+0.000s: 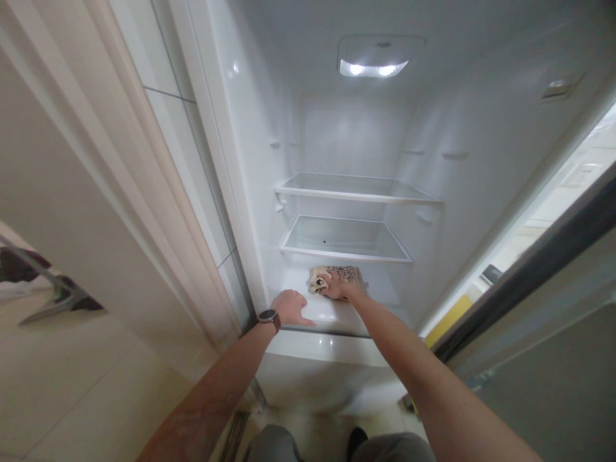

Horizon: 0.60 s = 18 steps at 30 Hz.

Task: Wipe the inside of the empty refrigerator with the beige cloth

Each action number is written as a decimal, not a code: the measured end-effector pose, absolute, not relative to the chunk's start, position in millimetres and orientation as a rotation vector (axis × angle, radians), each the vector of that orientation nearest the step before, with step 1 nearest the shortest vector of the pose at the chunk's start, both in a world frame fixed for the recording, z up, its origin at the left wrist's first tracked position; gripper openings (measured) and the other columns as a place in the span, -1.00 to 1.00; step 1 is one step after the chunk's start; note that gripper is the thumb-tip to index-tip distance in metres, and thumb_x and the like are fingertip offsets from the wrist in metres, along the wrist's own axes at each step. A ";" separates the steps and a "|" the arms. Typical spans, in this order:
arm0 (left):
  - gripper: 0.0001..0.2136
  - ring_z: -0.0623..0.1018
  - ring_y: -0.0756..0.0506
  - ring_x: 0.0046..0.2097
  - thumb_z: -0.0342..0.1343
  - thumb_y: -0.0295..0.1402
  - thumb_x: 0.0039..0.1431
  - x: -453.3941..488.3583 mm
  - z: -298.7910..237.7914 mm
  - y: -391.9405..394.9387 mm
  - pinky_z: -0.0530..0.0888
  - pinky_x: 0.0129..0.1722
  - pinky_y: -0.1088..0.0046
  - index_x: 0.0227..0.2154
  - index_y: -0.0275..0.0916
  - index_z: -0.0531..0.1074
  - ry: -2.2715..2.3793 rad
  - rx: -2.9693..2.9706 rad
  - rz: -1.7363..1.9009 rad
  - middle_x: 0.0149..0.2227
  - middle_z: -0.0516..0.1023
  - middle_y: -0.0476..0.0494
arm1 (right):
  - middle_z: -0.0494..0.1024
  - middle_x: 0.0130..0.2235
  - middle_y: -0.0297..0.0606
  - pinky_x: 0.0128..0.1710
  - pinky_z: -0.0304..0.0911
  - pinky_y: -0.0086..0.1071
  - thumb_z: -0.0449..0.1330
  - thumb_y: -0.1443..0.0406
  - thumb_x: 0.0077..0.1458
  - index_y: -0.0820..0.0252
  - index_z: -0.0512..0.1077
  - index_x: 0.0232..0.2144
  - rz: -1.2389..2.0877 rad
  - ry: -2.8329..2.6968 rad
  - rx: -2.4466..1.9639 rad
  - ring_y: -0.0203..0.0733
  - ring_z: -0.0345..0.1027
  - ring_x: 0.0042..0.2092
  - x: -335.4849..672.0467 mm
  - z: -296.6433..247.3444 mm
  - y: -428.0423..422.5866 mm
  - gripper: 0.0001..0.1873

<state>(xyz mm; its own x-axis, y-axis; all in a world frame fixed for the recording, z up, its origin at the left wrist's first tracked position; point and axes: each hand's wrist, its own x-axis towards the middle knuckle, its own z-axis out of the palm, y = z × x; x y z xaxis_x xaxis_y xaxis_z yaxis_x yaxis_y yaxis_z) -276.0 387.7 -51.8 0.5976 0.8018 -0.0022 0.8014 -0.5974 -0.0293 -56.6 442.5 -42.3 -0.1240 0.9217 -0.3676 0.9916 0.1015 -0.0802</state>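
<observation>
left hand point(290, 307): holding nothing, spreading thumb from fingers near the left wall point(255, 192)
right hand point(332, 285): pressing on the patterned cloth point(354, 276), not showing whether pinching
patterned cloth: lying on the refrigerator floor point(382, 289) below the lower shelf point(346, 240)
lower shelf: perhaps risking a knock from raising the right hand steeply

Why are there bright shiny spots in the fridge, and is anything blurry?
In the head view, the fridge lamp glares white, probably making the small glints on the front ledge; the cloth under the right hand looks slightly blurry.
</observation>
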 end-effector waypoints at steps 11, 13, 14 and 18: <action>-0.35 0.62 -0.31 -0.30 0.11 0.38 0.03 -275.7 -50.5 386.6 0.36 -0.31 0.26 -0.56 -0.21 0.55 -1.399 -2.801 -0.017 -0.43 0.63 -0.32 | -0.37 0.56 -0.38 0.36 -0.37 0.45 -0.06 -0.26 0.25 -0.39 -0.11 0.48 -0.475 2.181 1.885 0.29 -0.58 0.53 -55.9 -46.4 445.9 -0.17; -0.35 0.61 -0.31 -0.30 0.12 0.37 0.03 -275.7 -50.0 386.4 0.37 -0.30 0.26 -0.56 -0.21 0.56 -1.404 -2.806 -0.016 -0.43 0.63 -0.32 | -0.35 0.56 -0.40 0.37 -0.36 0.46 -0.06 -0.26 0.25 -0.42 -0.11 0.48 -0.466 2.186 1.895 0.26 -0.58 0.54 -55.8 -47.0 446.1 -0.18; -0.36 0.61 -0.31 -0.30 0.13 0.37 0.02 -275.7 -50.1 386.5 0.37 -0.30 0.26 -0.56 -0.21 0.56 -1.408 -2.809 -0.019 -0.43 0.63 -0.32 | -0.34 0.56 -0.40 0.37 -0.36 0.45 -0.06 -0.26 0.25 -0.43 -0.11 0.48 -0.462 2.185 1.902 0.25 -0.57 0.54 -55.8 -46.9 446.1 -0.18; -0.37 0.62 -0.29 -0.30 0.16 0.36 0.00 -276.3 -52.8 388.0 0.37 -0.28 0.27 -0.57 -0.20 0.55 -1.420 -2.811 -0.045 -0.43 0.62 -0.31 | -0.34 0.56 -0.38 0.38 -0.40 0.44 -0.05 -0.24 0.25 -0.40 -0.11 0.48 -0.472 2.178 1.909 0.23 -0.55 0.54 -56.3 -45.7 445.6 -0.17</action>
